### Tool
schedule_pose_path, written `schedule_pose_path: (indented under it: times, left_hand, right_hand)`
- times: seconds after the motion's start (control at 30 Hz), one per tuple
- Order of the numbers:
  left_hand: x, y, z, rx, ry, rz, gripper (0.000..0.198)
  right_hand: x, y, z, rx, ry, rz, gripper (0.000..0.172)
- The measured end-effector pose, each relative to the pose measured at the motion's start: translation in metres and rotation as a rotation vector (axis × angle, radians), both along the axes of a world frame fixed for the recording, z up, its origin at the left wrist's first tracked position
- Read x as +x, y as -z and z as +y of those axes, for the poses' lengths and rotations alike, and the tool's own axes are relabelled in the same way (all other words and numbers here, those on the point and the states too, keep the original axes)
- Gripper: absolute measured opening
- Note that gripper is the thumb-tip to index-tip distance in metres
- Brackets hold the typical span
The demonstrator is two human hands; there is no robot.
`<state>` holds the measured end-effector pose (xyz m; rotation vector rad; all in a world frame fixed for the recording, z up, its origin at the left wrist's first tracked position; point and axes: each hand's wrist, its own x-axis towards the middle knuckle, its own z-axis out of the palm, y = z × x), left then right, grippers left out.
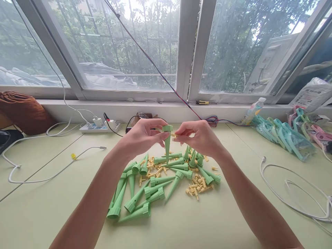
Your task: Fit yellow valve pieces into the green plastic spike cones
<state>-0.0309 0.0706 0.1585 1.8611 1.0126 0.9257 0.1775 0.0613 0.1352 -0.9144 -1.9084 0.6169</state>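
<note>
Green spikes [155, 189] obstruct the middle, while bare tabletop [171, 226] leaves near-side passage.

The spike [167, 143] in my left grip [145, 135] is a plain light green; the peg [174, 136] in my right grip [196, 136] is pale yellow. The heaped spikes [157, 181] repeat that green, the loose pegs [199, 186] that yellow. My surface [181, 228] is a pale yellow-green. Far left, a bag [27, 112] is rusty brown and a power strip [84, 129] white. Far right, clips [292, 139] seem turquoise, others pink, as far as the clear wrapping lets me tell.
</note>
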Motion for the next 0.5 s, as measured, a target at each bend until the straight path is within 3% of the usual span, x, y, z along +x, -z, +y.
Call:
schedule_pose_path:
  times: [0.2, 0.5]
  left_hand:
    - [0.0005, 0.0017, -0.0007, 0.044, -0.002, 0.013, 0.025]
    - [-0.0003, 0.0035, -0.0039, 0.099, -0.011, 0.084, 0.024]
  right_hand:
    - [0.0003, 0.0026, 0.0062, -0.202, -0.121, 0.212, 0.027]
    - [0.0041, -0.0011, 0.0049, -0.417, -0.192, 0.303, 0.03]
